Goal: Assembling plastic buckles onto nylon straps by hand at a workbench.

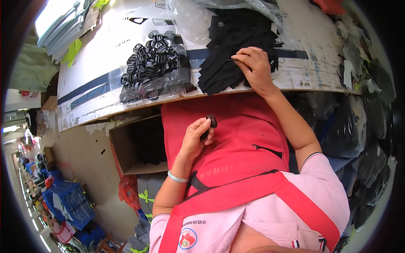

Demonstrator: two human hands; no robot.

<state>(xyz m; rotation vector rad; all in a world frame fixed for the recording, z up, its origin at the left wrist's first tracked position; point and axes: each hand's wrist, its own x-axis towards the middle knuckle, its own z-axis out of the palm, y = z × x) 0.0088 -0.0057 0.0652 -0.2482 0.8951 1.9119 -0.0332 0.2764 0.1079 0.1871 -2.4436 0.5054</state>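
Above my lap, my left hand (195, 138) grips a small black plastic buckle (211, 121) between thumb and fingers. My right hand (256, 69) is over the pile of black fabric strips (236, 29) on the table, its thumb and forefinger pinched on the end of one black strip (232, 59) that shows almost edge-on. To the left of the strips lies a heap of black and grey plastic buckles (154, 59) on clear plastic film.
The white-covered table (95, 76) has a worn front edge. Below it stands an open cardboard box (139, 168) with dark contents. Plastic-wrapped bundles (346, 122) sit at the right. Blue crates (74, 200) stand on the floor at the left, and grey pieces (63, 29) are stacked at the far left.
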